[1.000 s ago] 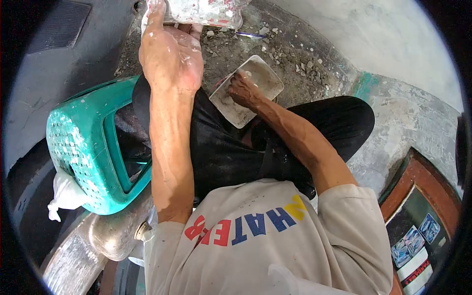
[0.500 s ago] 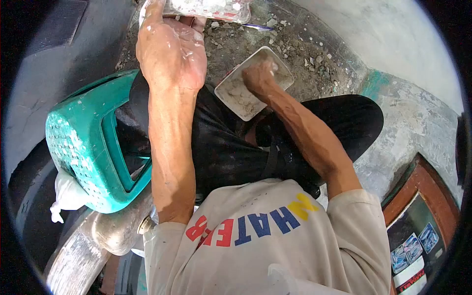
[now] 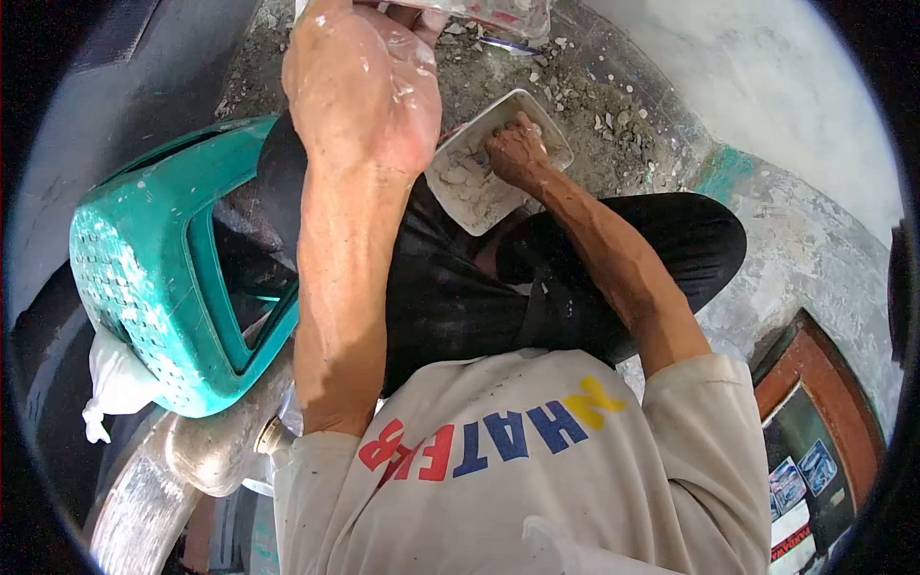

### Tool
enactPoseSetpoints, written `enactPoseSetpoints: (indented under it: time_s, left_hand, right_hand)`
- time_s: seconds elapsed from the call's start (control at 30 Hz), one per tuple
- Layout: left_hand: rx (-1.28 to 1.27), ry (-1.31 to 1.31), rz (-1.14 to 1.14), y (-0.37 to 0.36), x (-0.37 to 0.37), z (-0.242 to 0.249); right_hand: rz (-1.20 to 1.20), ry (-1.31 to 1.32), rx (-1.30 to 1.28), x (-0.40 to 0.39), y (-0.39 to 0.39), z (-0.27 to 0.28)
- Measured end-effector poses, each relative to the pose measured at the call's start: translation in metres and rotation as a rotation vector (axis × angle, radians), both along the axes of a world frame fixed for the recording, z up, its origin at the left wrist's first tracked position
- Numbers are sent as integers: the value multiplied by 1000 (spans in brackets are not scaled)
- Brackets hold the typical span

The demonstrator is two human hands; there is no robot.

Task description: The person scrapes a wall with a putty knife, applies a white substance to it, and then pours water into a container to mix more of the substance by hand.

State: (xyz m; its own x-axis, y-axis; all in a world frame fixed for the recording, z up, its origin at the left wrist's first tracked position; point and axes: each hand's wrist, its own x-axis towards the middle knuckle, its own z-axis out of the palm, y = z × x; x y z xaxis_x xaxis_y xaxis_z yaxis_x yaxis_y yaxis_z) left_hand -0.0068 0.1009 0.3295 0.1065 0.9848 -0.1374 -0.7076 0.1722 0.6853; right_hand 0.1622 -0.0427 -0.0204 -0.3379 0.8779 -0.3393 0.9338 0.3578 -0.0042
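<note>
The left hand (image 3: 362, 91), palm up, gripped a smeared plastic item (image 3: 508, 13). The right hand (image 3: 518, 153) was curled inside a rectangular tub (image 3: 464, 188) near the rubble (image 3: 618, 125); whether it gripped anything could not be told.

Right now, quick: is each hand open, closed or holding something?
Left hand: holding a pale, red-marked object, partly out of view.
Right hand: curled closed in the whitish rectangular tub; anything gripped is hidden.
</note>
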Motion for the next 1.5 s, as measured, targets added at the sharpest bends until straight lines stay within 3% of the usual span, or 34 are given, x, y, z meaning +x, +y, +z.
enactPoseSetpoints:
  time_s: [0.07, 0.13, 0.2, 0.27, 0.33, 0.4, 0.47, 0.6, 0.8, 0.87, 0.9, 0.93, 0.97, 1.0, 1.03, 1.1, 1.13, 1.2, 1.23, 1.27, 1.33, 1.4, 1.43, 1.47, 1.5]
  left_hand:
    - [22, -33, -42, 0, -4, -3]
    - [42, -60, -83, 3, -15, -14]
    - [255, -299, -358, 14, -30, -32]
    - [271, -346, -412, 12, -24, -19]
    - [43, -53, -64, 0, -7, -6]
    - [67, -38, -71, 1, -6, -7]
    - [-97, 42, 74, 2, 0, -5]
    - [-174, 31, -63, 22, -22, -26]
    - [-152, -37, 62, 27, -31, -20]
    - [-128, -85, 101, 28, -40, -16]
    - [-60, -83, 123, 29, -48, -25]
    - [-143, 14, 193, 27, -55, -27]
    - [-52, 211, 260, 25, -53, -17]
    - [73, 194, 262, 22, -55, 2]
    - [120, 250, 299, 19, -67, 15]
    - [241, 376, 367, 7, -91, 41]
    - [310, 449, 400, -1, -113, 55]
    - [248, 520, 465, -18, -143, 87]
    - [256, 475, 458, -23, -159, 89]
    - [230, 447, 491, -31, -160, 95]
    - [222, 463, 450, -34, -168, 78]
    - [142, 419, 316, -37, -158, 70]
    - [118, 343, 262, -35, -155, 59]
    - [107, 351, 214, -34, -152, 52]
    - [113, 352, 203, -35, -147, 51]
  right_hand:
    - [-101, 91, -142, -19, 8, 60]
    - [-90, 56, -180, -25, 13, 66]
    - [-81, 13, -206, -24, 17, 74]
    - [-158, 71, -255, -22, 14, 79]
    - [-227, 89, -262, -17, 15, 82]
    - [-282, 108, -275, -16, 18, 80]
    - [-309, 5, -464, -25, 28, 95]
    - [-263, 90, -432, -29, 26, 68]
    - [-307, 98, -534, -5, 51, 117]
    - [-661, 551, -270, 9, 30, 120]
    - [-558, 374, -528, 0, 57, 170]
    - [-210, 253, -569, 8, 67, 136]
    - [-273, 337, -313, 32, 48, 51]
    - [-390, 245, -450, 4, 57, 116]
    - [-48, 240, -462, 37, 53, 62]
    - [-818, 717, -689, 28, 38, 71]
    - [-804, 727, -671, 30, 22, 41]
    - [-846, 1159, -467, 44, 10, -40]
    - [-679, 764, -525, 42, 21, -24]
    - [-697, 774, -500, 34, 30, -26]
    - [-363, 130, -326, 19, 34, -40]
    - [12, -120, -443, 24, 54, 20]
    - [-430, 711, -366, 74, 38, -81]
    - [-322, 144, -305, 35, 41, -5]
    - [-268, 245, -124, 50, 41, -17]
